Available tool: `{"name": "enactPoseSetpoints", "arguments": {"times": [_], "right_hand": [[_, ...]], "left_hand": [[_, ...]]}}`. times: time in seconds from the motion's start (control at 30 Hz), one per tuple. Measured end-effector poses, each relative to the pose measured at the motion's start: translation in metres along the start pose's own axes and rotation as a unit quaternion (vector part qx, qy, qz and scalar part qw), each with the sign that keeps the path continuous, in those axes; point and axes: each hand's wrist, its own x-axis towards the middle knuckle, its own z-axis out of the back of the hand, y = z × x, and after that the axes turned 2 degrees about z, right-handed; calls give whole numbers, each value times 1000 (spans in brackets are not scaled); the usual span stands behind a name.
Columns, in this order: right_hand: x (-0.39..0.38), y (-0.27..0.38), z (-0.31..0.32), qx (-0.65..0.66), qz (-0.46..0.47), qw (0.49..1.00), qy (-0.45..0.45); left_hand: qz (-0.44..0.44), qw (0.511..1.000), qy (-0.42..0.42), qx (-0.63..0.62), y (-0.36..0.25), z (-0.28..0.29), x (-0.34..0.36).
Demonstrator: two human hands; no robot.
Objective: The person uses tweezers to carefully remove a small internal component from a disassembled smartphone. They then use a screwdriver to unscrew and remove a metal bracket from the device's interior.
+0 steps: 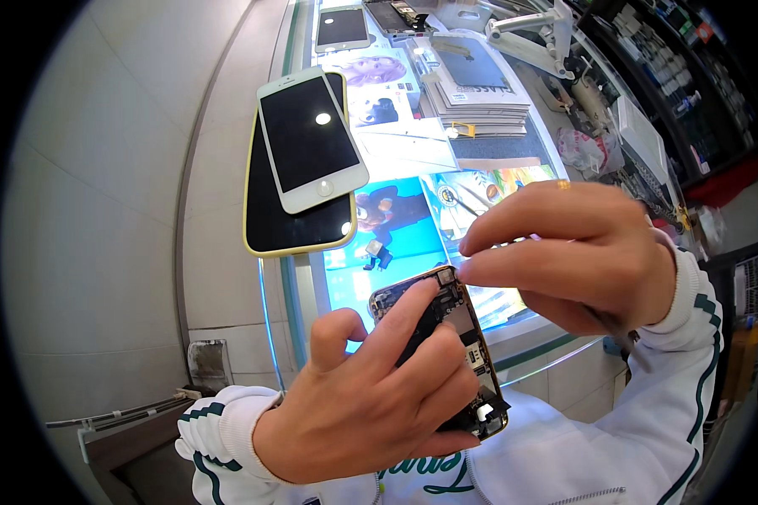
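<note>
My left hand grips an opened phone body with a gold rim, its dark circuit parts facing up. The fingers wrap across its middle, and the index finger reaches toward its top corner. My right hand hovers just above that top corner. Its thumb and forefinger are pinched together on something too small to make out. A gold ring sits on one right finger. Both sleeves are white with dark green stripes.
A white-faced phone lies on a larger dark phone with a yellow rim on the glass counter. Farther back are another phone, a stack of flat packets and a white lamp arm. Shelves stand at right.
</note>
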Motion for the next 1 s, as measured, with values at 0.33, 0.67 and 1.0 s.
{"name": "enactPoseSetpoints", "arguments": {"times": [0.33,0.67,1.0], "right_hand": [[-10,-21,-27,-70,76,995,3],[-9,-19,-26,-143,125,982,9],[-7,-19,-25,-112,97,989,30]], "left_hand": [[-18,998,-20,55,-1,0,-3],[-24,983,-162,84,6,-33,-7],[13,993,-120,19,-3,-23,-7]]}}
